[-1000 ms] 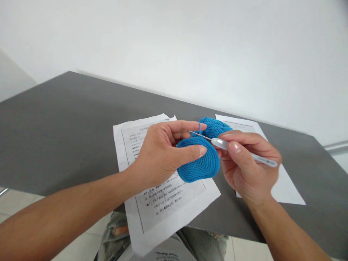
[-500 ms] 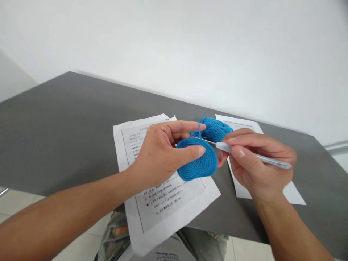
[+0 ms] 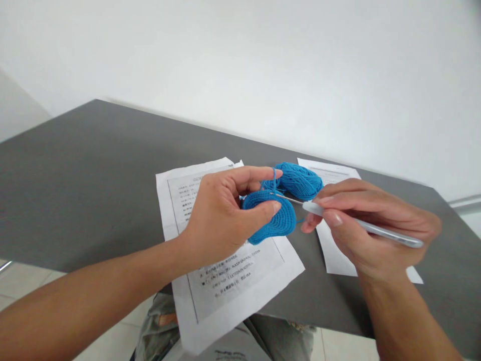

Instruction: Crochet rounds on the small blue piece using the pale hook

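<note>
A blue crocheted piece point(image 3: 282, 220), worked in rounds, is pinched in my left hand point(image 3: 229, 210), the thumb across its front. A strand of blue yarn point(image 3: 274, 181) loops over the outstretched left index finger and runs down to the piece's top edge. My right hand point(image 3: 370, 225) is closed round a crochet hook point(image 3: 391, 234) with a pale grey handle, held like a pen. The hook's thin metal shaft reaches left to the top edge of the piece, by the strand; its tip is hard to make out.
Behind the hands a skein of blue yarn point(image 3: 300, 181) lies on the dark grey table point(image 3: 112, 185). One printed sheet point(image 3: 240, 301) lies under the left hand and hangs over the front edge. Another paper point(image 3: 334, 255) is under the right hand. A white wall rises behind.
My right hand and the crochet hook have moved a little right and down. The crocheted piece has tilted and shifted slightly left in my left hand, which has barely moved.
</note>
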`<state>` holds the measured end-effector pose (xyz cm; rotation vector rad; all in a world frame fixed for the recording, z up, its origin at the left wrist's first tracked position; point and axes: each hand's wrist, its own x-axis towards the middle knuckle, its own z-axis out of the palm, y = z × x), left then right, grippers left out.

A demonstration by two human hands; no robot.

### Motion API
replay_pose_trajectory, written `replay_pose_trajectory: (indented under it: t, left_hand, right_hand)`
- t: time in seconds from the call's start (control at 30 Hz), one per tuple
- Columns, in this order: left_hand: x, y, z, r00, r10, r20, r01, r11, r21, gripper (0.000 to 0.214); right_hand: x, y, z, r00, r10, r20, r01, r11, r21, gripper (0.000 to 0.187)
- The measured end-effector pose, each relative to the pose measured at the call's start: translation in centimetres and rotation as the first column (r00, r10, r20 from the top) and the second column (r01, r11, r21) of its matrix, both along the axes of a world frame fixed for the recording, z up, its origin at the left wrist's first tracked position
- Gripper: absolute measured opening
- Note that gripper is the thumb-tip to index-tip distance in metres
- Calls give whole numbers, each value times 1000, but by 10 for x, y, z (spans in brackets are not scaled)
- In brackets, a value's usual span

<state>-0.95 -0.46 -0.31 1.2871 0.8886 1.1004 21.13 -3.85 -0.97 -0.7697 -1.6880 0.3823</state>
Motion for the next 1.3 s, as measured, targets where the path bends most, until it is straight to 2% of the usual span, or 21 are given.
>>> replay_pose_trajectory:
  t: [0.23,0.5,0.8,1.0,1.3]
  left_hand:
    - [-1,-1,-3,994,78,-81,-65,988,143,41]
    - [-2,0,-1,1000,24,-2,-24,1000,18,39]
    - [-1,-2,-1,999,-21,41,21,1000,-11,39]
    - [-1,-2,0,997,-43,68,46,998,-41,38]
    - [-3,1,-5,982,-85,171,104,989,-109,36]
  right_hand:
    - [0,1,0,996,-51,73,45,996,80,41]
    - [-7,-1,-3,998,-65,-15,65,998,12,32]
    - [-13,-1,-7,990,-31,-134,25,998,-51,25]
    - [-12,0,-9,985,8,-173,-21,997,-75,22]
    - [-9,-1,-6,986,8,-164,-25,994,-102,18]
